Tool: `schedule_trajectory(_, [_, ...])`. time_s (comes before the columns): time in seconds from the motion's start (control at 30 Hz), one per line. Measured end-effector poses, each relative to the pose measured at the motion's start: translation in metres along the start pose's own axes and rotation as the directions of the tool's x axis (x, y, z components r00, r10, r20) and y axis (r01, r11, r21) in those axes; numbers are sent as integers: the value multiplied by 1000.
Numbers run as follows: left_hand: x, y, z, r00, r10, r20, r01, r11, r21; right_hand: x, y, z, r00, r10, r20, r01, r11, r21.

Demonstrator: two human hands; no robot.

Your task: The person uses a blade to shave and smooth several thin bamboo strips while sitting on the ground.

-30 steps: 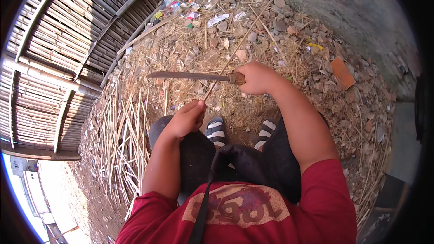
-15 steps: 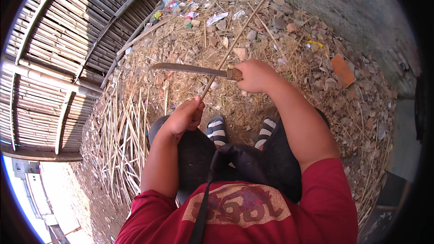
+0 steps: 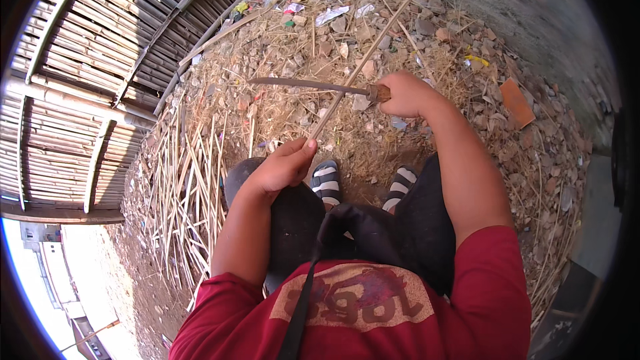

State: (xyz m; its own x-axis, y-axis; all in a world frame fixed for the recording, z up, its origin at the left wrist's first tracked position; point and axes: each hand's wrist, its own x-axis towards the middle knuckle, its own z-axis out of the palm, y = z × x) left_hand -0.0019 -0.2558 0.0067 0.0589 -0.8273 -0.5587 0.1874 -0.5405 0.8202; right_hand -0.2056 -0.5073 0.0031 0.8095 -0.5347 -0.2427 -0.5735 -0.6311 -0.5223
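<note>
A long thin bamboo strip (image 3: 368, 55) slants from my left hand (image 3: 288, 165) toward the far right. My left hand is closed round its near end, thumb lying along it. My right hand (image 3: 408, 95) is closed round the wooden handle of a machete (image 3: 307, 85). Its dark blade points left and crosses over the strip a little beyond my left fist. Whether the edge bites into the strip or only rests on it, I cannot tell.
Several loose bamboo strips (image 3: 190, 193) lie piled at the left. A slatted bamboo wall (image 3: 80, 33) rises beyond them, and a brick wall (image 3: 520, 0) stands at the far right. Rubble, an orange tile (image 3: 517, 104) and litter cover the ground. My sandalled feet (image 3: 327, 183) are just below the strip.
Both hands have shifted right in the picture with the strip and machete. My right hand has moved farther from the left one, and the blade crosses the strip farther from my left fist.
</note>
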Motion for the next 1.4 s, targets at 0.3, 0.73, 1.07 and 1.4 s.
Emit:
schedule_trajectory(0.3, [-3,-4,-12,1000,-10,26,11,999,-45,4,-16,8,997,-47,-62,48,999,17])
schedule_trajectory(0.73, [-5,4,2,999,39,32,-40,999,24,10,23,6,1000,5,-25,0,983,182])
schedule_trajectory(1.07, [-8,1,-5,993,95,72,-93,995,-28,1,-2,3,992,61,-112,-40,983,177])
schedule_trajectory(1.4, [-6,-5,-16,987,115,112,-99,985,-139,-6,-28,-1,988,-107,-112,106,994,-18])
